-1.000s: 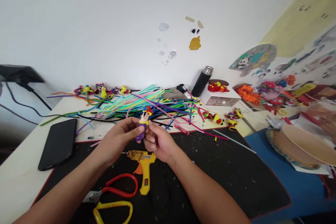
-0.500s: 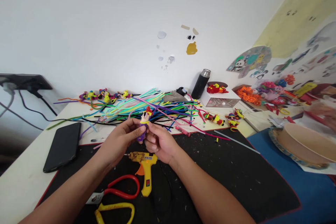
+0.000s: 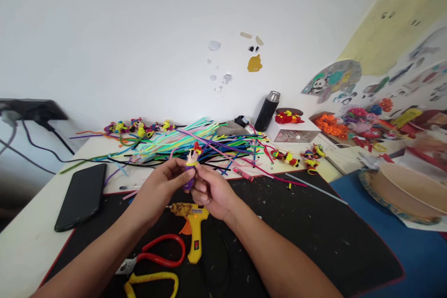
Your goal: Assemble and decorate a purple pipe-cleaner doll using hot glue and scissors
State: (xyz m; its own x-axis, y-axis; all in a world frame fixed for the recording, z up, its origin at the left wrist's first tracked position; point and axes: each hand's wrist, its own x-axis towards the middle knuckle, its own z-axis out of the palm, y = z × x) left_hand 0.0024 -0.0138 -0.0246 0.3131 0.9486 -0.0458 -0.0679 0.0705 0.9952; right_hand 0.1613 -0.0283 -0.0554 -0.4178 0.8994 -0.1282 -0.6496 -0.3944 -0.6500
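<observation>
Between my two hands, above the black mat (image 3: 307, 233), is a small pipe-cleaner figure (image 3: 192, 158) with a red top, a pale middle, a yellow band and a purple lower part. My left hand (image 3: 164, 186) pinches it from the left with thumb and fingers. From the other side, my right hand (image 3: 213, 191) grips it, its fingers curled beneath. The purple part is partly hidden by my fingers. Just below my hands lies a yellow glue gun (image 3: 193, 228) with an orange trigger. Scissors with one red and one yellow handle (image 3: 164, 260) rest nearer to me, partly behind my left forearm.
A heap of coloured pipe cleaners (image 3: 195, 144) spreads along the wall. Finished figures (image 3: 139, 126) lie behind it, others (image 3: 310, 160) at the right. A black phone (image 3: 82, 195) is at left; a dark flask (image 3: 267, 111) and a white box (image 3: 295, 130) stand at the back.
Both hands keep their hold on the figure, almost unmoved. The whole view has shifted very slightly.
</observation>
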